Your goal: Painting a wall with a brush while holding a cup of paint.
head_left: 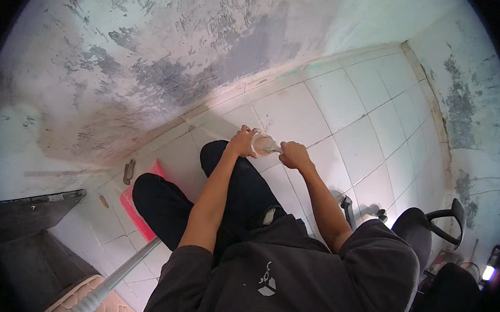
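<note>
My left hand (242, 140) is closed around the side of a small, pale round cup (256, 144) with whitish smears on its rim. A pinkish-tan inside shows through the cup's mouth. My right hand (296, 155) grips a short tool whose whitish, smeared end (272, 148) reaches into the cup. The handle is hidden in my fist, so I cannot tell whether it is a brush or a scraper. Both hands are above the white tiles, beyond my bent knees in dark trousers.
Ahead stands a wall (174, 77) with peeling paint and grey patches. To the left lie a pink plastic thing (137, 215), a grey pole (122, 272), a small tool (129, 171) and a dark box-like piece (28, 217). A black chair armrest (458, 220) is at right.
</note>
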{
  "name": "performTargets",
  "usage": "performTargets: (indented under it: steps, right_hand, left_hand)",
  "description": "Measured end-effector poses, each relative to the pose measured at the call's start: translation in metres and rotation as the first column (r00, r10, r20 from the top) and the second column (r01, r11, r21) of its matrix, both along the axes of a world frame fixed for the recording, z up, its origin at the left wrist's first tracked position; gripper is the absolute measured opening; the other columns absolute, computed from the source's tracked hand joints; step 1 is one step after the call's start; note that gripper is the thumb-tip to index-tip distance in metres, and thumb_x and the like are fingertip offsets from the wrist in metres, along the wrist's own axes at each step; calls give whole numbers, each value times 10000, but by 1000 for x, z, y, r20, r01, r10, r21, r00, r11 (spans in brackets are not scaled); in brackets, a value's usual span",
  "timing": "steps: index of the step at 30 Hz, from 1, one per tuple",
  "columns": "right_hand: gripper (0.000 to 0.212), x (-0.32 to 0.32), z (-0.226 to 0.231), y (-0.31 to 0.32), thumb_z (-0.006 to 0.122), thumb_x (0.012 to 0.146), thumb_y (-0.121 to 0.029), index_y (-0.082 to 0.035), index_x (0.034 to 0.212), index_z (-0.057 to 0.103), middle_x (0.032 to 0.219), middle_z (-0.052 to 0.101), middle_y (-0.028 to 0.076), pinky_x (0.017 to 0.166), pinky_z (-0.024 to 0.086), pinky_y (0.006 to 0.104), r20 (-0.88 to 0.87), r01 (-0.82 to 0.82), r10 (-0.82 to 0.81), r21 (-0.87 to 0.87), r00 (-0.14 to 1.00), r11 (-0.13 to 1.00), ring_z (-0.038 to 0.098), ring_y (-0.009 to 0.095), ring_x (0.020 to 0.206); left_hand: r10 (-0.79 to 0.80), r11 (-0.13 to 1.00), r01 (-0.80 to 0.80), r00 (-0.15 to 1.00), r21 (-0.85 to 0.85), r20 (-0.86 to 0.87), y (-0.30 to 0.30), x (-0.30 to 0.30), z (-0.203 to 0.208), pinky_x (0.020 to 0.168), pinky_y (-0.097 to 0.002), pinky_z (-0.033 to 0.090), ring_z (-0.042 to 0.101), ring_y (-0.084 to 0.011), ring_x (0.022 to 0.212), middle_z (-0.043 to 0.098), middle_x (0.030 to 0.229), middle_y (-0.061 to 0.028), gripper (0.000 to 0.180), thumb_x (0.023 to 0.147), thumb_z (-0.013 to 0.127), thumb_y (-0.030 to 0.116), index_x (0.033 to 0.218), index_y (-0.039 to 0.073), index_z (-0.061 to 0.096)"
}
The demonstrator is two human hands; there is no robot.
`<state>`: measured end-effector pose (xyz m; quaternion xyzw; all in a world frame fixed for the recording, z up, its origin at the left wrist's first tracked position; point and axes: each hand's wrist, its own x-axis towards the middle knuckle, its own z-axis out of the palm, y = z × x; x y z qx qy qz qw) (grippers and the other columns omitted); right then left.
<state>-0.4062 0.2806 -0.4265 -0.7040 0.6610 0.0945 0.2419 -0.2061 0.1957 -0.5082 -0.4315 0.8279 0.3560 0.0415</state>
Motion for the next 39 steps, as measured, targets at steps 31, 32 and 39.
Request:
performTargets:
  steps: [31,32,39]
  right_hand:
    - [253,-19,-37,46,526,863,-237,9,842,582,665,600,196,565,483,443,512,255,-198,-43,836,966,612,336,606]
    - [253,-22,-36,46,526,863,-237,9,842,582,665,600,196,565,483,443,517,242,-182,-50,836,969,612,336,606]
    - [278,-30,9,53,372,942,-271,-132,705,418,523,339,-53,348,201,237,513,110,-846,858,-144,501,224,69,342]
  left_hand:
    - [-8,999,11,996,-31,93,0,1,3,956,-461,468,495,-381,1171,381,1334,-166,1069,513,899,337,1390,74,347]
    - [-7,999,12,988,-31,156,1,1,6,948,-452,476,500,-372,1171,393,1335,-169,1064,524,898,336,1386,43,347]
    - [148,987,-153,983,40,108,18,12,10,970,-471,451,494,-423,1157,412,1313,-239,1158,525,896,354,1404,-28,248]
